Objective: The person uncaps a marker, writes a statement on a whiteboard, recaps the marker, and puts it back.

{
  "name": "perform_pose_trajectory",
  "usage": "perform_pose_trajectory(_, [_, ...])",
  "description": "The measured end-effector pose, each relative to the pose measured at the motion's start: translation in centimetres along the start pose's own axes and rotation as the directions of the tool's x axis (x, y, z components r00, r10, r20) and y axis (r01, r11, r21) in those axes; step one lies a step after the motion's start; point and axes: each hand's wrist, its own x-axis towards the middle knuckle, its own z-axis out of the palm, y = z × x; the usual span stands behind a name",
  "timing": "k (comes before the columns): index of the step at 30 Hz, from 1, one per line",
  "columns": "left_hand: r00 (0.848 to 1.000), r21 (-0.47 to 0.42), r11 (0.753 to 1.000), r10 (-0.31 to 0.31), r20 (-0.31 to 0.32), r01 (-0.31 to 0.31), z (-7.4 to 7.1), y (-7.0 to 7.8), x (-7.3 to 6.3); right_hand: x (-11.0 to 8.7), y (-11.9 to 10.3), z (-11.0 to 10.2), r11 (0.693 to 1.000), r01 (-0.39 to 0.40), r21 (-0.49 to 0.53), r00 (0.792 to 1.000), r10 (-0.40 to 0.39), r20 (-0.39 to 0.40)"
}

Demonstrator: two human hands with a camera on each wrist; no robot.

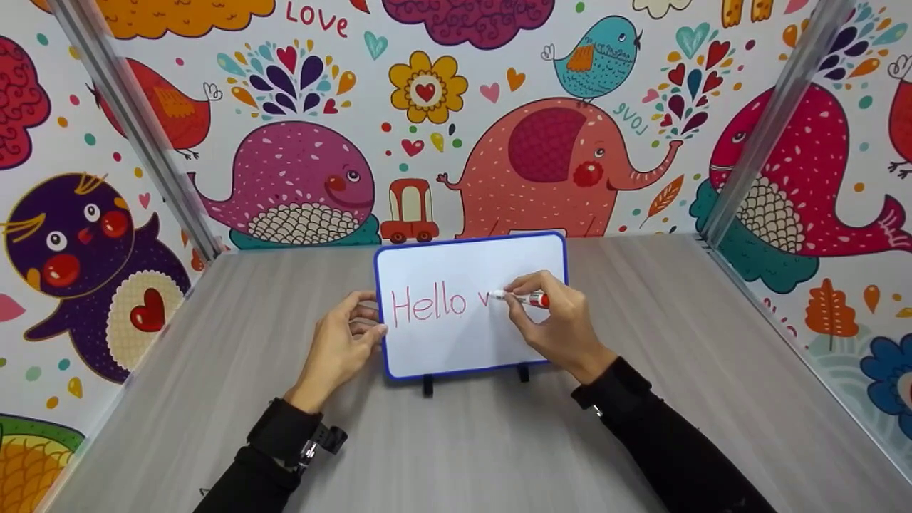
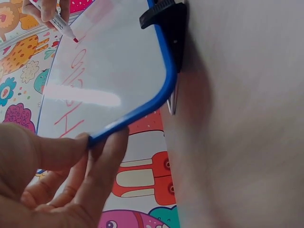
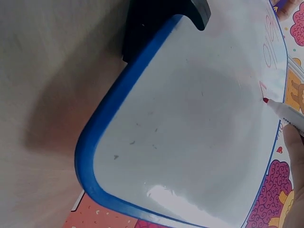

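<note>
A small whiteboard (image 1: 442, 353) with a blue rim leans upright on a black stand (image 1: 427, 385). Red handwriting (image 1: 427, 305) on it reads "Hello" and the start of another letter like a "v". My left hand (image 1: 342, 349) pinches the board's left edge between thumb and fingers, as the left wrist view shows up close. In my right hand (image 1: 559, 320) is a white marker (image 1: 524, 298) with a red end, held like a pen. Its red tip (image 3: 265, 100) is right at the last stroke in the right wrist view.
The board stands on a grey wood-grain table (image 1: 456, 456). Behind and beside the table rise panels (image 1: 427, 164) printed with cartoon animals, joined by metal posts (image 1: 755, 135). Black bands circle both wrists. Faint dark specks (image 3: 132, 142) mark the board's lower right part.
</note>
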Motion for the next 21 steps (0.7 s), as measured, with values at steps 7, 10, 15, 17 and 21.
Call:
perform_pose_trajectory(7, [1.000,0.002,1.000,-0.013,0.000,0.013,0.01,0.02,0.04,-0.21,0.00,-0.33,1.000,-0.012,-0.019,1.000,0.013,0.029])
perform_pose_trajectory(10, [1.000,-0.002,1.000,-0.020,0.002,0.020,0.03,0.02,0.07,-0.33,0.04,-0.42,1.000,-0.013,-0.022,0.999,0.013,0.038])
perform_pose_trajectory(15, [1.000,-0.003,1.000,-0.021,0.001,0.021,0.00,-0.01,0.09,-0.37,0.00,-0.51,1.000,-0.003,-0.026,0.999,0.004,0.046])
perform_pose_trajectory(17, [1.000,-0.003,1.000,-0.020,0.001,0.020,0.00,-0.01,0.10,-0.34,-0.01,-0.55,1.000,0.001,-0.026,0.999,0.001,0.047])
perform_pose_trajectory(21, [1.000,-0.002,1.000,-0.021,0.002,0.021,0.01,-0.02,0.11,-0.19,0.06,-0.60,1.000,-0.008,-0.017,0.999,0.009,0.032])
